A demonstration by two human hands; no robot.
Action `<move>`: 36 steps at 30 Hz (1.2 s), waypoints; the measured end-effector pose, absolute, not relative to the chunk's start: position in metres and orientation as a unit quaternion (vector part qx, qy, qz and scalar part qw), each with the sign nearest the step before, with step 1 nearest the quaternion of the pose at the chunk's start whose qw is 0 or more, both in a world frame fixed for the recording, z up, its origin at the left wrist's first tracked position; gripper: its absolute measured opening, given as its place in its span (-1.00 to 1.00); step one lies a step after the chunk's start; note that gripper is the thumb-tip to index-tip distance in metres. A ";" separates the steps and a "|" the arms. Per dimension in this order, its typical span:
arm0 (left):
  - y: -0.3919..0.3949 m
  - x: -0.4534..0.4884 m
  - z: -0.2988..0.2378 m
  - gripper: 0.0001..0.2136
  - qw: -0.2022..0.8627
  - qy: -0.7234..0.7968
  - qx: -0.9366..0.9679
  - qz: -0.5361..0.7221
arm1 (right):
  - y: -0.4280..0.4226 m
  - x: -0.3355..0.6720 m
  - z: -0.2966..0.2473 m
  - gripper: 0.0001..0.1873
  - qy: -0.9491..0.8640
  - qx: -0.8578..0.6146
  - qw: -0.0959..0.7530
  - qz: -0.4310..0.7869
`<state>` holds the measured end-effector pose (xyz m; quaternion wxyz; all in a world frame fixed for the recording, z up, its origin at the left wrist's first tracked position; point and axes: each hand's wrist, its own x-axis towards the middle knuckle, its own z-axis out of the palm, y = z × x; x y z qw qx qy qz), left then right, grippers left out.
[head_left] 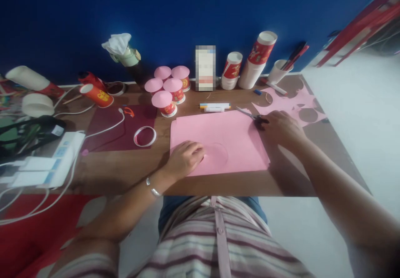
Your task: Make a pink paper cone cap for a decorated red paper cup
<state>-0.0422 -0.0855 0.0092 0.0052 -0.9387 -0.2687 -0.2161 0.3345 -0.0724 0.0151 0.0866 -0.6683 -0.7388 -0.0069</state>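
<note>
A stack of pink paper sheets (pixel 240 140) lies on the table before me, with a faint round outline (pixel 226 155) near its front edge. My left hand (pixel 186 158) rests on the stack at the left of that outline, fingers curled together; whatever they pinch is hidden. At the stack's right edge, my right hand (pixel 281 127) is closed about the dark handles of the scissors (pixel 246 112), whose blades point to the far left. Behind the stack lie a few markers (pixel 215 106).
Several paper cups with pink cone tops (pixel 162 99) stand at the back. Stacked cups (pixel 231 71), a phone (pixel 205 67) and a pen cup (pixel 279 73) line the wall. Cut pink scraps (pixel 289 98) lie right. A tape roll (pixel 145 136) and power strip (pixel 64 159) are left.
</note>
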 end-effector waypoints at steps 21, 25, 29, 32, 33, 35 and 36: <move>-0.098 -0.055 0.002 -0.90 -0.119 -0.324 -0.884 -0.314 | -0.102 0.316 0.051 -0.64 -0.746 -0.647 0.158 0.004; -0.099 -0.056 0.001 -0.89 -0.109 -0.324 -0.879 -0.331 | -0.114 0.280 0.056 -0.71 -0.879 -0.448 0.145 -0.083; -0.100 -0.057 0.004 -0.87 -0.037 -0.315 -0.892 -0.320 | -0.122 0.255 0.052 -0.64 -0.924 -0.362 0.090 -0.089; -0.101 -0.058 0.007 -0.91 0.008 -0.299 -0.908 -0.293 | -0.128 0.241 0.051 -0.52 -0.932 -0.352 0.084 -0.030; -0.101 -0.058 0.007 -0.92 0.013 -0.294 -0.911 -0.289 | -0.130 0.236 0.052 -0.50 -0.931 -0.355 0.089 -0.010; -0.101 -0.058 0.007 -0.90 0.018 -0.288 -0.913 -0.290 | -0.134 0.228 0.055 -0.45 -0.924 -0.372 0.090 0.015; -0.101 -0.058 0.006 -0.88 0.021 -0.285 -0.912 -0.293 | -0.136 0.224 0.057 -0.44 -0.923 -0.375 0.088 0.019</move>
